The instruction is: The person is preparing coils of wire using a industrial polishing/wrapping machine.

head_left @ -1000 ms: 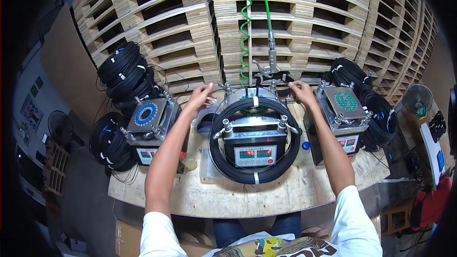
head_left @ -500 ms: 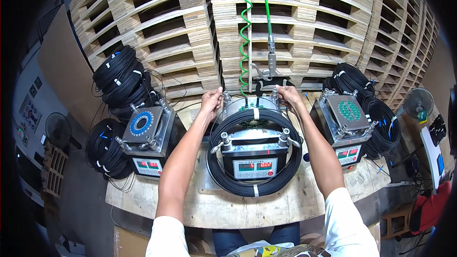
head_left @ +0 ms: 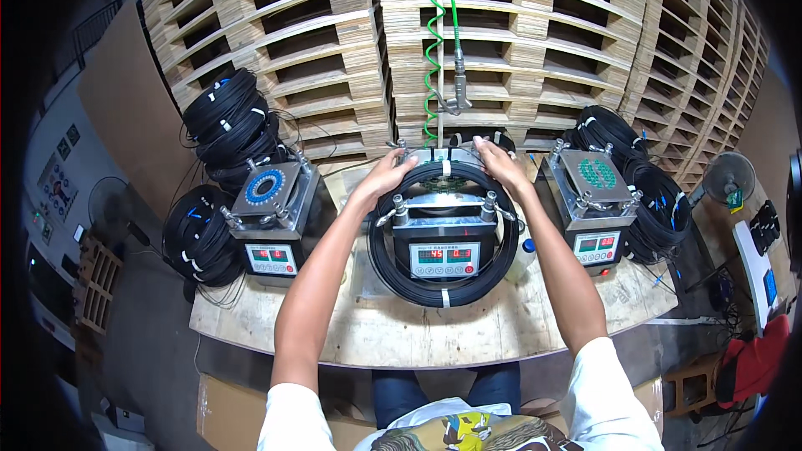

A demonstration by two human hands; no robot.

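A large coil of black cable (head_left: 382,263), bound with white ties, leans around the middle bench device (head_left: 422,232), which has clamp posts and a lit red display. My left hand (head_left: 389,174) is at the coil's upper left, fingers stretched toward the rear clamp post. At the upper right, my right hand (head_left: 499,162) has its fingers extended beside the coil. Both hands overlap the coil's upper edge; whether they touch it I cannot tell. Green connectors on the device's top plate are partly hidden behind the coil.
Similar devices stand at left (head_left: 269,225), with a ring of blue connectors, and at right (head_left: 595,213), with green ones. Stacked black cable coils (head_left: 227,121) lie beyond them. An air gun (head_left: 459,92) hangs from a green hose before wooden pallets (head_left: 501,29).
Both hands have come away from the rear clamp posts, inward toward the top of the coil, and their fingers have straightened. The middle display has changed, and the view has shifted.
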